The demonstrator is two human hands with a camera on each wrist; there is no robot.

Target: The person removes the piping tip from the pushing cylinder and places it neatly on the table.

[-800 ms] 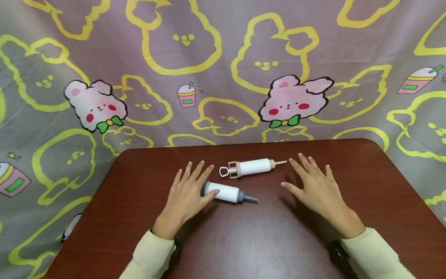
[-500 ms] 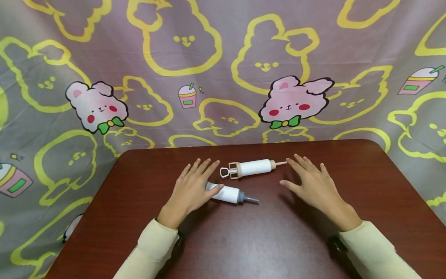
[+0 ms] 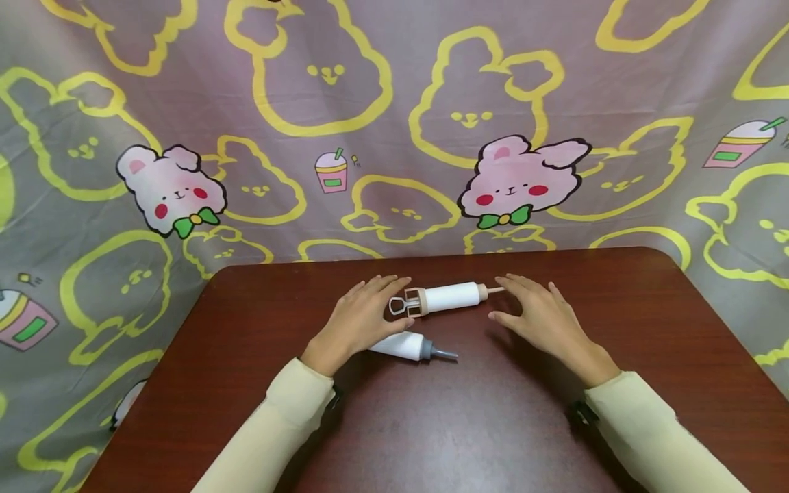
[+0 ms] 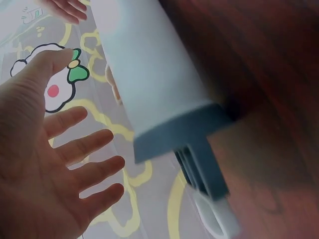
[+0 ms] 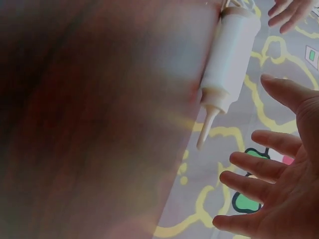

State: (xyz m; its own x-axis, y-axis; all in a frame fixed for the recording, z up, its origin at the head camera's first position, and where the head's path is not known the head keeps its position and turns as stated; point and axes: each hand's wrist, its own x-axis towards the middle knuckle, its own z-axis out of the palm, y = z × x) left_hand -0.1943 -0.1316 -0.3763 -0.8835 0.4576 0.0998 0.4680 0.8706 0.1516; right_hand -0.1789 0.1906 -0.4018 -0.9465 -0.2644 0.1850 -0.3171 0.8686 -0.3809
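A white-barrelled syringe [image 3: 453, 296] with beige ends and a white ring handle lies on the table, its thin nozzle pointing right. Nearer to me lies a second white syringe [image 3: 403, 346] with a grey nozzle; my left hand [image 3: 364, 315] hides its rear end in the head view. That hand hovers with fingers spread near the beige syringe's handle. My right hand [image 3: 545, 322], also spread, is by the beige nozzle tip. Bare palms show in both wrist views: the left wrist has the grey-ended syringe [image 4: 149, 64] close by, the right the beige one [image 5: 232, 57].
The dark red-brown table [image 3: 431, 431] has rounded far corners. Behind it hangs a patterned curtain [image 3: 394, 150] with yellow outlines and rabbit faces, which also runs down both sides.
My left hand has moved right and forward, from over the grey syringe's rear end to the beige syringe's handle. My right hand has shifted slightly left. Both syringes have stayed put.
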